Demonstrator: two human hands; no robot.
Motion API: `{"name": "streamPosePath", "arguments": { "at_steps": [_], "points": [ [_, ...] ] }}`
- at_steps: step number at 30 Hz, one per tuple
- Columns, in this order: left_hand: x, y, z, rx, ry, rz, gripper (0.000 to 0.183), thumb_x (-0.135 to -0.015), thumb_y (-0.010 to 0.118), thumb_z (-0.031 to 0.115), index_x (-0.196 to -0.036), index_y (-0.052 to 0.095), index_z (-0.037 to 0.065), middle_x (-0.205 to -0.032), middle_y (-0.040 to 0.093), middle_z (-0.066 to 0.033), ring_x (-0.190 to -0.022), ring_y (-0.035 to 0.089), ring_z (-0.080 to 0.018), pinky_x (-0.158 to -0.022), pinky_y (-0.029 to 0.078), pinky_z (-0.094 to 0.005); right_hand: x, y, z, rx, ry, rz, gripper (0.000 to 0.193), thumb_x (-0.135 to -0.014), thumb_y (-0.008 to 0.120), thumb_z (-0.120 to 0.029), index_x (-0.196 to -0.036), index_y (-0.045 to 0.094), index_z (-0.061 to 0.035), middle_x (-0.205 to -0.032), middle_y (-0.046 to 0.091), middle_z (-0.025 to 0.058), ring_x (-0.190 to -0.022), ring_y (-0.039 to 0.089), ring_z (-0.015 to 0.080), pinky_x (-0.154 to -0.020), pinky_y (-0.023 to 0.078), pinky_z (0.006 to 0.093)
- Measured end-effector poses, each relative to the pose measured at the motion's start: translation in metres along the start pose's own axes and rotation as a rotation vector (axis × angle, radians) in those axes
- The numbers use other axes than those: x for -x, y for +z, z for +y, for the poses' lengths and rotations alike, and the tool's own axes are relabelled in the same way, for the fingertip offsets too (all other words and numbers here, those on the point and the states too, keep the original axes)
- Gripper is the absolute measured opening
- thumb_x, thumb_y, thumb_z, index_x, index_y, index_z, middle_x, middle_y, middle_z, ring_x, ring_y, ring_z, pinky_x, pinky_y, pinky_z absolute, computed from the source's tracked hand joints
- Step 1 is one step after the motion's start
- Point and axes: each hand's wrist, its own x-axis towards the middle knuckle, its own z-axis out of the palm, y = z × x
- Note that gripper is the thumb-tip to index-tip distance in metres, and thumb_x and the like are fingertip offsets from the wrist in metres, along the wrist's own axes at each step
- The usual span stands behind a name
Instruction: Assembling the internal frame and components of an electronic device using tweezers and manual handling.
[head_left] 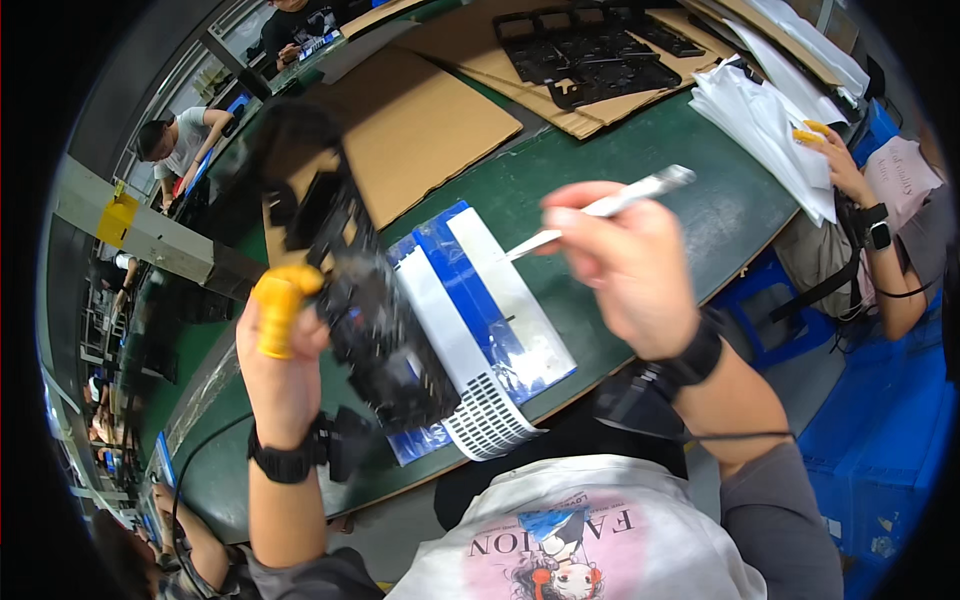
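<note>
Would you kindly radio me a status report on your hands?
Left hand gripping black frame. Right hand holding pointed tool, tip by right white strip. Frame partly hides blue sheet.

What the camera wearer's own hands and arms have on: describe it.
The left hand wears bright yellow finger covers; none show on the right hand. Each wrist bears a wide black strap with a boxy black device. A thin black cable crosses the right forearm. The sleeves are dark grey.
</note>
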Motion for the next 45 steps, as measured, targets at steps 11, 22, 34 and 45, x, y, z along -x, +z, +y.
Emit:
{"name": "streamPosePath", "arguments": {
  "at_steps": [11,22,34,45],
  "points": [
    [0.031,-0.053,0.003,0.225,-0.211,0.351,0.033,-0.078,0.05,0.012,-0.108,0.045,0.0,-0.09,0.057,-0.0092,-0.074,0.056,-0.0146,-0.066,0.048,-0.0253,-0.08,0.072,0.097,0.291,0.098,-0.22,0.007,-0.068,0.056,0.0,-0.075,0.055,0.0024,-0.062,0.055,0.0062,-0.054,0.053,0.0102,-0.048,0.04,0.02],
    [0.028,-0.037,-0.016,0.538,-0.277,0.453,0.036,-0.085,0.042,0.029,-0.111,0.041,0.004,-0.1,0.052,-0.0103,-0.084,0.054,-0.0197,-0.071,0.048,-0.0364,-0.082,0.07,0.091,0.299,0.198,-0.202,0.012,-0.069,0.053,0.004,-0.081,0.052,0.0047,-0.067,0.055,0.0073,-0.058,0.054,0.0106,-0.053,0.043,0.0205],
    [0.032,-0.018,-0.027,0.681,-0.409,0.308,0.045,-0.085,0.042,0.024,-0.125,0.024,0.013,-0.113,0.042,-0.0073,-0.101,0.046,-0.0201,-0.085,0.04,-0.0375,-0.008,0.102,0.032,0.238,0.304,-0.289,0.017,-0.071,0.055,0.0,-0.087,0.049,0.0038,-0.076,0.056,0.0121,-0.062,0.054,0.0154,-0.064,0.046,0.0307],
    [0.04,-0.011,-0.017,0.693,-0.374,0.247,0.048,-0.086,0.042,0.023,-0.128,0.02,0.016,-0.119,0.038,-0.0081,-0.105,0.042,-0.0212,-0.088,0.038,-0.0372,0.024,0.102,0.052,0.131,0.24,-0.362,0.018,-0.074,0.056,0.003,-0.091,0.053,0.0061,-0.08,0.057,0.0084,-0.069,0.054,0.008,-0.059,0.042,0.017]
  ]
}}
